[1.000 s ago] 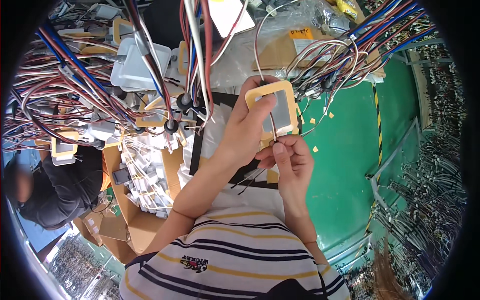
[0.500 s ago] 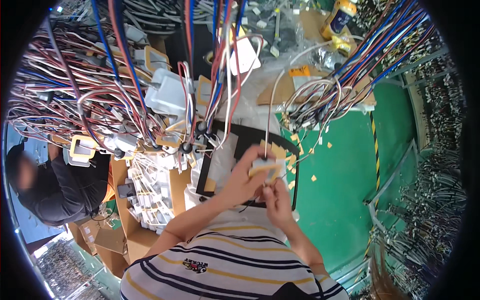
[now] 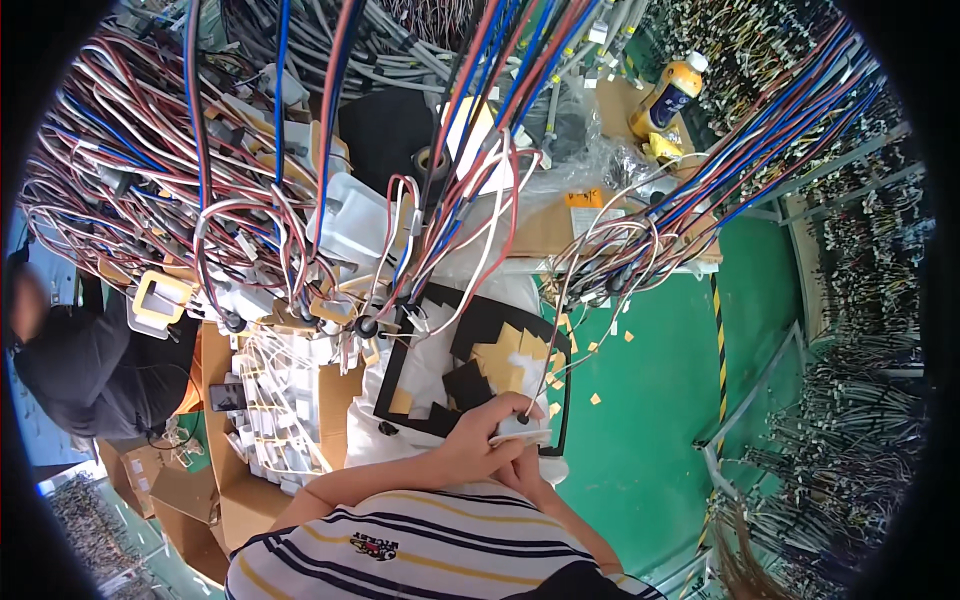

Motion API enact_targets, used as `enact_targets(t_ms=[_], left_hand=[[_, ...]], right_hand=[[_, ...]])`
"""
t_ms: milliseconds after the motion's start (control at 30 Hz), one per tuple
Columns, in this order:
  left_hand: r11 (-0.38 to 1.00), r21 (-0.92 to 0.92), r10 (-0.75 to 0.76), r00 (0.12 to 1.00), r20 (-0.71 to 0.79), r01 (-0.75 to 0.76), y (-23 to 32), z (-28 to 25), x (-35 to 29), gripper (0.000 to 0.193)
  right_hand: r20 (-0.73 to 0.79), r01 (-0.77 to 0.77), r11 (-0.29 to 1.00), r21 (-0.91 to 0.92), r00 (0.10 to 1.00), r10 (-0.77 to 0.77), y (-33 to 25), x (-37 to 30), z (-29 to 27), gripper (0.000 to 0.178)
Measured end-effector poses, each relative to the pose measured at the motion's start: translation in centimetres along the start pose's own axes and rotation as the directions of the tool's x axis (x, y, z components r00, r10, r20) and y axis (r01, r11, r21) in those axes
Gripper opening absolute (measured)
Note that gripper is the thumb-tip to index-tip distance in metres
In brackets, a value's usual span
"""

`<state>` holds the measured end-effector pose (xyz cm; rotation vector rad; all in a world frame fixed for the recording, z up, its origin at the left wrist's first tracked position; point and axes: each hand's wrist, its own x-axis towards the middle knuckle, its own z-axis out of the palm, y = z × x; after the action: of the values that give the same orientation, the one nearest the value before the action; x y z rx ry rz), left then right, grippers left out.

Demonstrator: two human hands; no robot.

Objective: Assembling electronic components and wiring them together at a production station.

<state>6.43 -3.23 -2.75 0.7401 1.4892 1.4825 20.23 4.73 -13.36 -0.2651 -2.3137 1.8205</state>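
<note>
Close to my striped shirt, my left hand (image 3: pixel 478 438) is closed around a small white plastic housing (image 3: pixel 518 426) with a flat, pale rim seen nearly edge-on. A thin cable (image 3: pixel 546 373) rises from a dark grommet on its top. My right hand (image 3: pixel 526 467) lies under the housing, against my left hand; its fingers are mostly hidden. On my lap rests a black-edged panel (image 3: pixel 562 395), tilted, bearing several yellow foam pieces (image 3: pixel 497 362) and a black pad (image 3: pixel 466 385).
Wire bundles (image 3: pixel 130 165) with white housings crowd the left, and another bundle (image 3: pixel 690 222) hangs at right. A cardboard box (image 3: pixel 335 400) holds white parts. A person in dark clothing (image 3: pixel 110 370) sits at far left. Yellow scraps lie on the green floor (image 3: pixel 640 400). A bottle (image 3: pixel 668 97) stands far back.
Both hands have drawn nearer my body with the housing, which has turned from showing its yellow rim to nearly edge-on. My right hand has slipped beneath the left. The view has shifted.
</note>
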Motion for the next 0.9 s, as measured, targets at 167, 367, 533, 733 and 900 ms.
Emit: enact_targets(t_ms=[167,367,533,733,900], left_hand=[[0.997,-0.062,-0.038,0.999,-0.031,0.036,-0.1,0.1,0.2,0.034],[0.989,-0.116,-0.105,0.992,-0.07,0.096,-0.2,-0.5,0.7,0.032],[0.996,-0.07,-0.069,0.995,-0.077,0.063,-1.4,-0.6,1.1,0.03],[0.98,-0.13,-0.156,0.986,-0.053,0.148,-1.6,-0.5,1.0,0.031],[0.979,-0.14,-0.158,0.984,-0.079,0.146,-1.2,-0.5,1.4,0.034]], right_hand=[[-0.168,0.098,0.995,-0.004,0.981,-0.097,0.5,0.2,0.7,0.021],[-0.013,-0.202,0.942,0.269,0.977,0.213,1.6,-0.9,1.1,0.015],[-0.061,-0.153,0.945,0.289,0.982,0.178,1.6,-0.8,1.2,0.012],[-0.07,-0.187,0.933,0.309,0.974,0.218,1.1,-0.7,1.2,0.009],[-0.024,-0.187,0.912,0.365,0.977,0.21,0.6,-0.1,0.6,0.007]])
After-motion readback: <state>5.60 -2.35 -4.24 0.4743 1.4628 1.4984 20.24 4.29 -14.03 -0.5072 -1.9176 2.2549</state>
